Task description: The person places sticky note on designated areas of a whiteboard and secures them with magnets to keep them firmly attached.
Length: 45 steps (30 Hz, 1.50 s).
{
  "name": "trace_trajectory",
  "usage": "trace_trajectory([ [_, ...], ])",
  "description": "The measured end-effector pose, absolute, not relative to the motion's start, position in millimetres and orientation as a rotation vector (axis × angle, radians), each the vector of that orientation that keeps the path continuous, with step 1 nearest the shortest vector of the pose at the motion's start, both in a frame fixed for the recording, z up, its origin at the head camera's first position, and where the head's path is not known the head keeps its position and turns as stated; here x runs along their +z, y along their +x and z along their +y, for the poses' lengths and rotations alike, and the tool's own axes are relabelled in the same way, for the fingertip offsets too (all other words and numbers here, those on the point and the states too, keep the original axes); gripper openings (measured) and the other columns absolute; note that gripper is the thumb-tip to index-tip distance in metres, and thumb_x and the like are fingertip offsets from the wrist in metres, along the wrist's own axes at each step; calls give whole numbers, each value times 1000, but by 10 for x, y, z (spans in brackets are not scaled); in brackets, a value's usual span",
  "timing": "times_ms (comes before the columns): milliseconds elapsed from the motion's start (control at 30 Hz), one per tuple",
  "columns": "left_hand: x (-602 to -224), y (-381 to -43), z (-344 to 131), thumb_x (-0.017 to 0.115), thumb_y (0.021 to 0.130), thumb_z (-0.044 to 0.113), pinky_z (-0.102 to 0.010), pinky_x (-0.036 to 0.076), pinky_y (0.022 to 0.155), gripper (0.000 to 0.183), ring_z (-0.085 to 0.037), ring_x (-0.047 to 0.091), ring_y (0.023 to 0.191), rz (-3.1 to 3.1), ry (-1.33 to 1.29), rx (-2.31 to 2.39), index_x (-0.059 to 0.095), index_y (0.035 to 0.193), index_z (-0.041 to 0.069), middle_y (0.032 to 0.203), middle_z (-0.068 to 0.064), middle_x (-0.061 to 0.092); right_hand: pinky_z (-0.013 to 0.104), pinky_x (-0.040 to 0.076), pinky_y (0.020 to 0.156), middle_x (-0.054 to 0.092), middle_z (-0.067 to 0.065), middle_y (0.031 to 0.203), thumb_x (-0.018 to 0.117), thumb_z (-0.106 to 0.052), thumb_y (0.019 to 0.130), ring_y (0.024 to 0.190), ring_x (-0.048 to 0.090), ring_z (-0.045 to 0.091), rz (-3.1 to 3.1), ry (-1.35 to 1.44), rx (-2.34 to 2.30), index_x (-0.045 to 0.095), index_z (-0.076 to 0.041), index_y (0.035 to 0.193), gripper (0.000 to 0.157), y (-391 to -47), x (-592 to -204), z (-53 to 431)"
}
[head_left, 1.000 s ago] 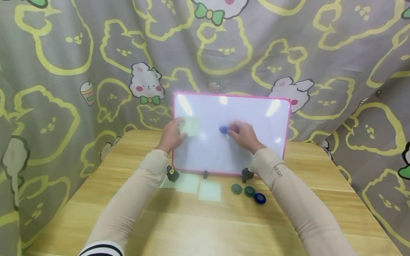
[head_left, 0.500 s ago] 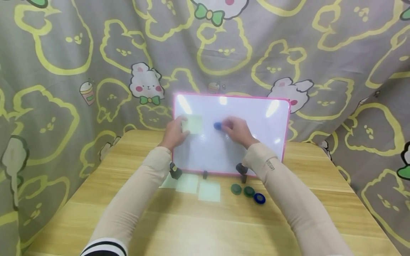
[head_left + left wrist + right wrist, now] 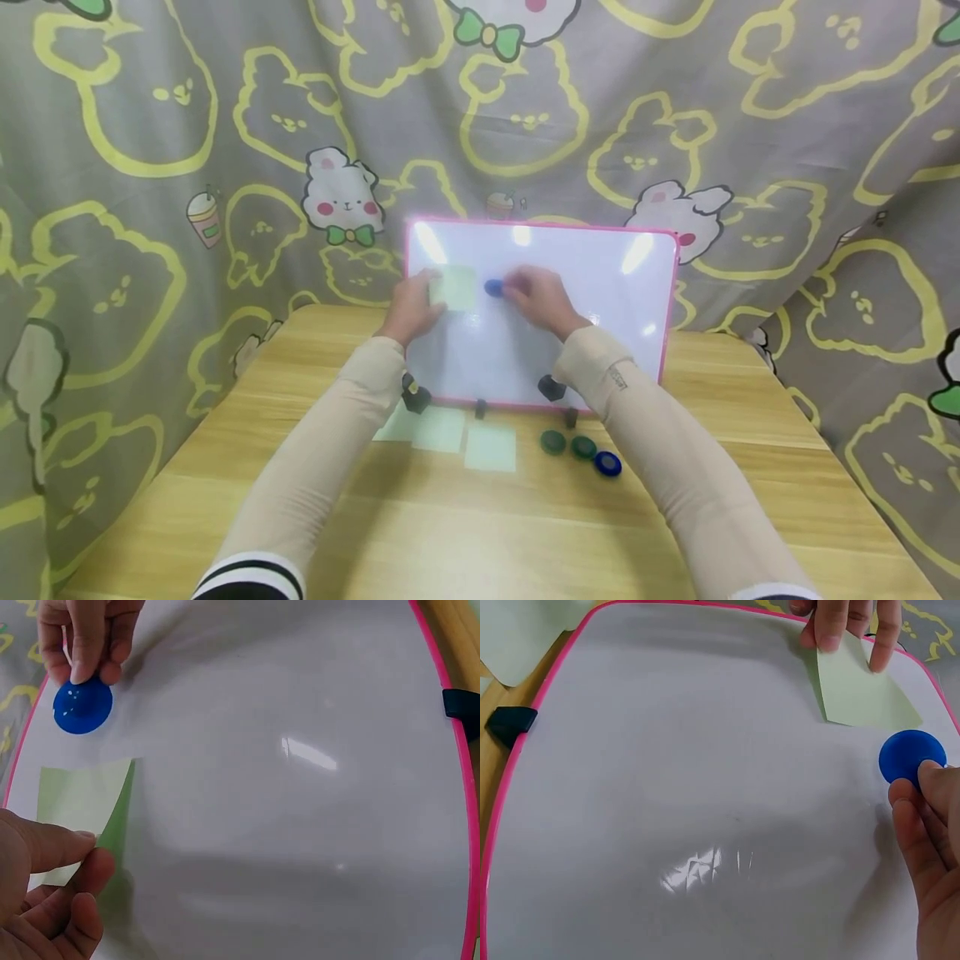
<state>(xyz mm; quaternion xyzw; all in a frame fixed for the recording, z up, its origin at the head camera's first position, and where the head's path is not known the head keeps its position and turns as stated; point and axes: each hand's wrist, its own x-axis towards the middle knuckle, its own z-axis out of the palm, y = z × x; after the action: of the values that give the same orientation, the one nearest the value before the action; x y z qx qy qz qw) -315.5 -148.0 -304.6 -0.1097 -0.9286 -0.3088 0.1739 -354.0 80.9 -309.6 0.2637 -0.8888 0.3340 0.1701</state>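
Pinching a green note (image 3: 457, 288) by its side edge with the left hand (image 3: 412, 308), gripping narrowly and bending the paper. Pinching a blue disc (image 3: 901, 754) by its rim with the right hand (image 3: 542, 298), leaving most of its round front uncovered. Holding the disc just right of the note, apart from it, with both being in front of the upper left part of a board (image 3: 555, 350). Not showing clearly whether note or disc is touching that surface. Facing its pink frame (image 3: 670, 333), standing on dark feet (image 3: 480, 408) on a wooden table (image 3: 450, 542). Reaching over three more notes (image 3: 491, 447), lying near its lower edge toward the left. Having two green discs (image 3: 553, 442) and a second blue disc (image 3: 608, 464) lying close together beside the right sleeve (image 3: 675, 450). Working before a patterned grey curtain (image 3: 277, 125), hanging behind the table.
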Motion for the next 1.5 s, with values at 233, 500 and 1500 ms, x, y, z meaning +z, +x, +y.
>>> trace_trajectory([
  [233, -3007, -3197, -1445, 65, 77, 4, -42, 32, 101, 55, -36, 44, 115, -2646, -313, -855, 45, 127, -4, 126, -21, 49, 29, 47, 73, 63, 1, 89, 63, -19, 85, 80, 56, 14, -2536, 753, 942, 63, -11, 96, 14, -3544, -3053, 759],
  [500, -2973, -3242, -1413, 65, 76, 2, -42, 29, 102, 55, -36, 43, 116, -2626, -341, -848, 46, 127, -4, 125, -22, 50, 29, 47, 72, 63, 1, 89, 62, -19, 86, 81, 56, 14, -2539, 748, 970, 63, -11, 97, 14, -3532, -2960, 668],
  [1500, -2984, -3306, -1328, 66, 75, 0, -41, 28, 103, 56, -35, 42, 117, -2646, -264, -776, 46, 128, 0, 124, -20, 50, 29, 47, 76, 64, 8, 88, 63, -12, 84, 81, 58, 20, -2419, 630, 998, 63, -5, 93, 12, -3600, -2793, 305],
])
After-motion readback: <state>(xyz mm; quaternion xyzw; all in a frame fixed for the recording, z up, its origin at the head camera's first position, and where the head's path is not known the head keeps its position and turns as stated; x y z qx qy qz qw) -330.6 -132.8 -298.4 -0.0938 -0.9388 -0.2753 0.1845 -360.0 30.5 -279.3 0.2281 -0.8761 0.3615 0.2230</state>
